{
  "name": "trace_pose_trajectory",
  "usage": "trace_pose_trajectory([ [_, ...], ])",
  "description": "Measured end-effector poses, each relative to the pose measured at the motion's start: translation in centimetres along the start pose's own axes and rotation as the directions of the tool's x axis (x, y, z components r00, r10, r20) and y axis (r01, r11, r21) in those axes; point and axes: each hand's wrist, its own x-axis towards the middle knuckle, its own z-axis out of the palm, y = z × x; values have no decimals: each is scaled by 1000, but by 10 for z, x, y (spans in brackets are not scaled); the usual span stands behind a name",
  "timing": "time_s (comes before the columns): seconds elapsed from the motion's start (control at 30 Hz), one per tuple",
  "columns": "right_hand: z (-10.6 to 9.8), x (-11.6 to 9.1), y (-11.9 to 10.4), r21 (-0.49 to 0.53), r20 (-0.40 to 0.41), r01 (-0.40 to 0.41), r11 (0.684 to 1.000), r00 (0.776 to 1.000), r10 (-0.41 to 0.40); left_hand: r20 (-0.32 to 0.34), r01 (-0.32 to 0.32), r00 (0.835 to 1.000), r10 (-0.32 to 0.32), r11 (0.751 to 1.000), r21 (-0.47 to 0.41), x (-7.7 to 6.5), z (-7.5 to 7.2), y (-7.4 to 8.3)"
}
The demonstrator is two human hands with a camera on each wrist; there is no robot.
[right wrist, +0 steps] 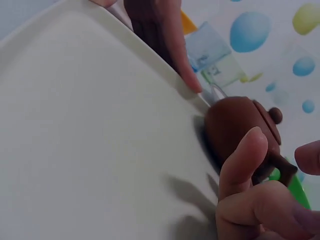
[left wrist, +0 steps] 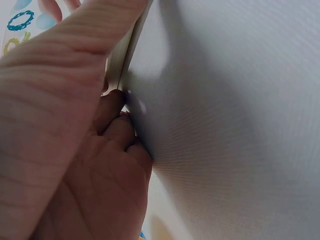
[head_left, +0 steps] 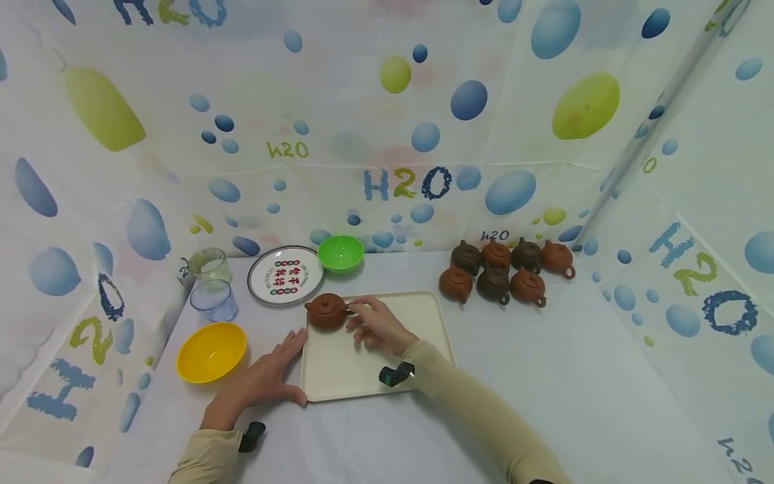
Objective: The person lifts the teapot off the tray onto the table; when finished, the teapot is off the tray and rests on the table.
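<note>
A reddish-brown clay teapot [head_left: 326, 313] sits at the back left corner of a cream rectangular tray [head_left: 377, 370], spout to the left, lid on. My right hand [head_left: 382, 325] is over the tray with its fingers at the teapot's handle. In the right wrist view the handle of the teapot [right wrist: 235, 125] lies between thumb and fingers, which stand apart. Along the tray's left side my left hand [head_left: 266, 374] rests on the table, fingers extended at the edge and thumb by the front left corner. From the left wrist, the tray is mostly hidden behind the hand.
At the back right several small brown and dark teapots [head_left: 496, 284] stand in two rows. Left of the tray are a yellow bowl [head_left: 211, 353], a blue glass [head_left: 215, 302] and a greenish glass [head_left: 209, 266]. Behind it are a printed plate [head_left: 285, 275] and a green bowl [head_left: 341, 254].
</note>
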Motion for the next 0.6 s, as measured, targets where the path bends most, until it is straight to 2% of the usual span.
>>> trace_pose_trajectory([
  [0.33,13,6,3,-30,-42,8,1000,999,-10,-2,3,1000,-3,1000,6,2,0,-2],
  [0.5,18,6,6,-88,-28,77,993,996,-80,-2,-8,1000,8,1000,-1,2,-1,-3],
  [0.6,21,4,8,-139,7,115,984,993,-115,-1,-11,1000,11,1000,-7,1,0,-3],
])
